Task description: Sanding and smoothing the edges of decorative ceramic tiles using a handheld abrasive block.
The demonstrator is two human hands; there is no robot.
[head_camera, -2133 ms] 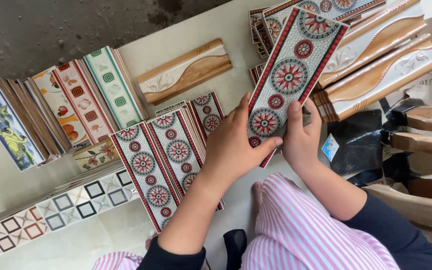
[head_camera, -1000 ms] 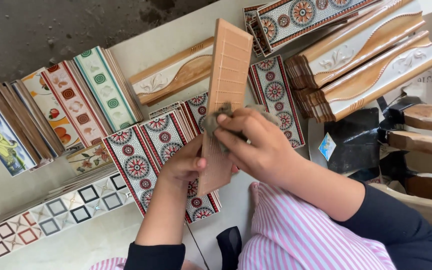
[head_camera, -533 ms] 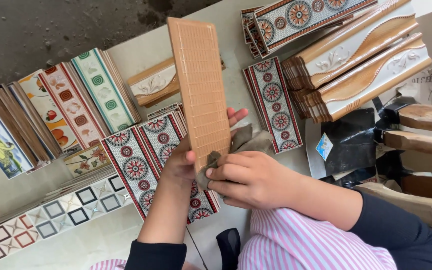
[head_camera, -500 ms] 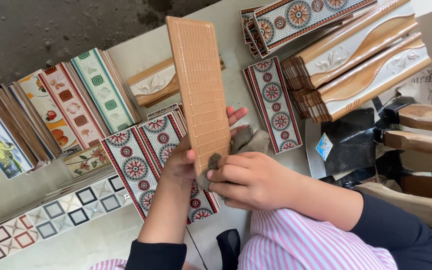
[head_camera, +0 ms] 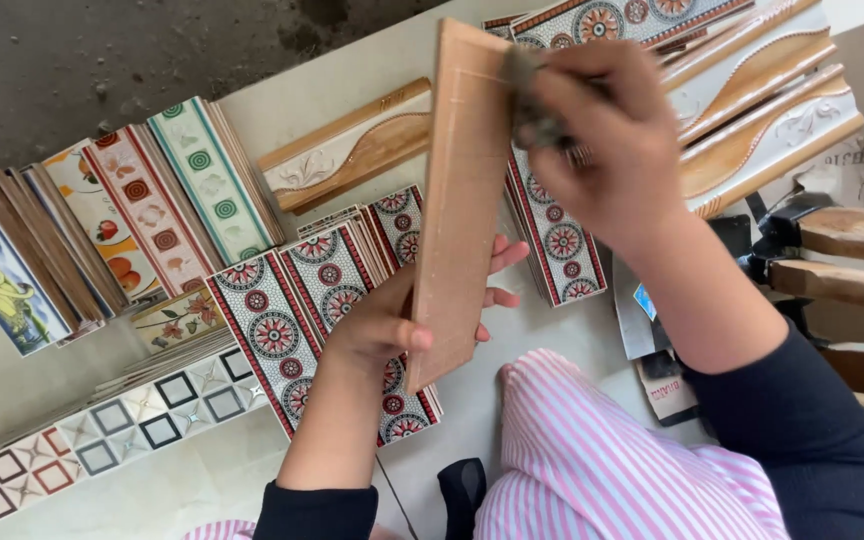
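Observation:
My left hand (head_camera: 392,325) holds a long narrow tile (head_camera: 462,190) upright by its lower end, its plain brown ribbed back facing me. My right hand (head_camera: 607,140) is up at the tile's top end, blurred, fingers closed on a small dark grey pad (head_camera: 532,100) pressed against the tile's back. Below the tile lie rows of border tiles with red and teal round patterns (head_camera: 292,330).
Stacks of patterned tiles (head_camera: 152,215) lean at the left. Brown and white moulded tiles (head_camera: 352,150) lie behind, more (head_camera: 782,110) at top right. Square-patterned strips (head_camera: 102,440) lie at the lower left. Wooden pieces (head_camera: 852,260) sit at right. My pink striped knee (head_camera: 592,450) is below.
The tile was turned over from its patterned face to its brown back. My right hand has slid with the pad from the tile's lower end up to its top end.

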